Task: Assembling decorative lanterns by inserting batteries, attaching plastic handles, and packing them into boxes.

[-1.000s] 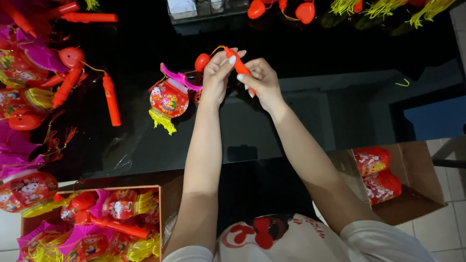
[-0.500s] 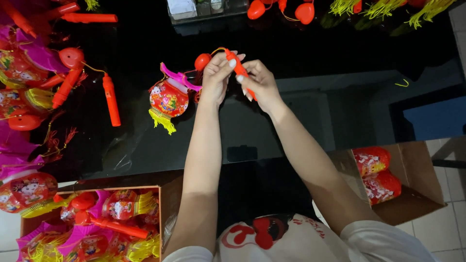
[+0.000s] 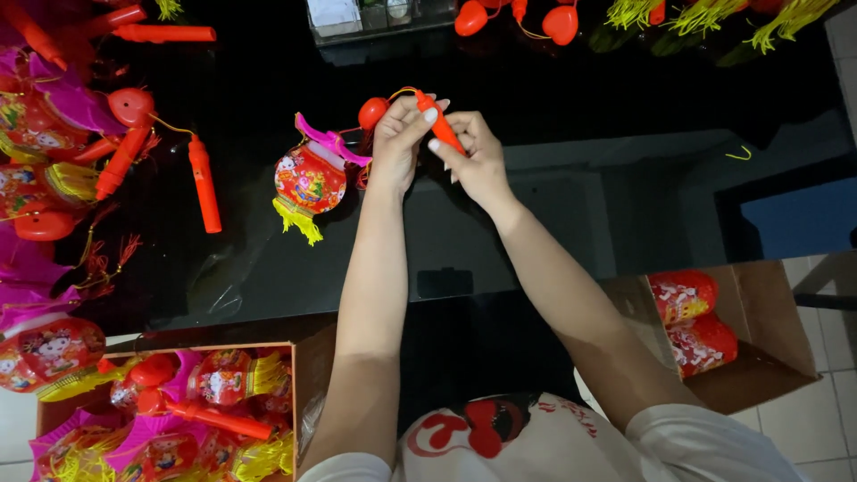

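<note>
Both my hands meet over a black glossy table (image 3: 553, 98). My left hand (image 3: 399, 134) and my right hand (image 3: 475, 157) together grip a slim red stick handle (image 3: 440, 126) held slanted between the fingertips. A thin cord runs from the handle's top to a small red round cap (image 3: 372, 112) just left of my left hand. Beside it lies a red toy lantern (image 3: 310, 178) with a pink top and a yellow tassel, touching my left wrist area.
Loose red handles and caps (image 3: 203, 183) and a heap of lanterns (image 3: 40, 134) lie at the left. An open cardboard box of lanterns (image 3: 178, 415) sits at the lower left, another box (image 3: 705, 326) on the floor at right. More red caps (image 3: 558, 22) lie at the far edge.
My hands have stayed in place; the fingers have shifted a little along the red handle.
</note>
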